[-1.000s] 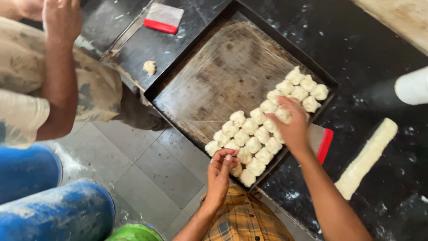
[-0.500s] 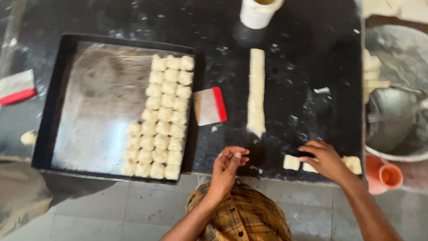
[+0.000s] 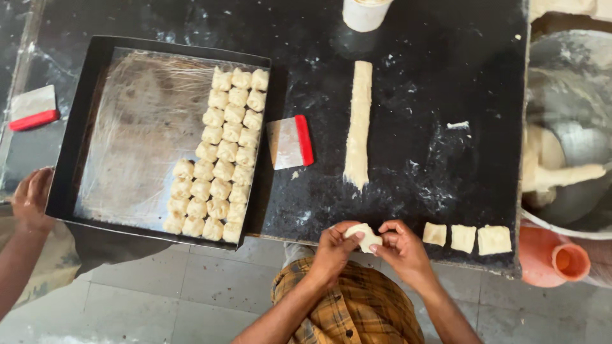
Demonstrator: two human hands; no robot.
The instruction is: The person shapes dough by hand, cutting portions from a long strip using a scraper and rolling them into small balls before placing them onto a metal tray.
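My left hand point(image 3: 333, 248) and my right hand point(image 3: 400, 245) meet at the near edge of the dark worktop point(image 3: 414, 95), both pinching one small piece of pale dough point(image 3: 363, 237) between the fingertips. Three cut dough squares point(image 3: 463, 238) lie in a row just right of my right hand. A long dough strip point(image 3: 358, 121) lies lengthwise on the worktop beyond my hands. Left of it rests a scraper with a red handle point(image 3: 291, 142). The black baking tray point(image 3: 83, 127) on the left holds several shaped dough pieces point(image 3: 220, 153) in rows along its right side.
Another person's hand point(image 3: 32, 199) rests at the tray's near left corner. A second red-handled scraper point(image 3: 32, 108) lies far left. A white cup point(image 3: 364, 13) stands at the far edge. A large metal bowl with dough point(image 3: 567, 165) sits at the right, above an orange container point(image 3: 553, 258).
My right hand came in from the cut squares with a piece, and both hands now hold it together. Earlier my hands were at the tray's dough rows.
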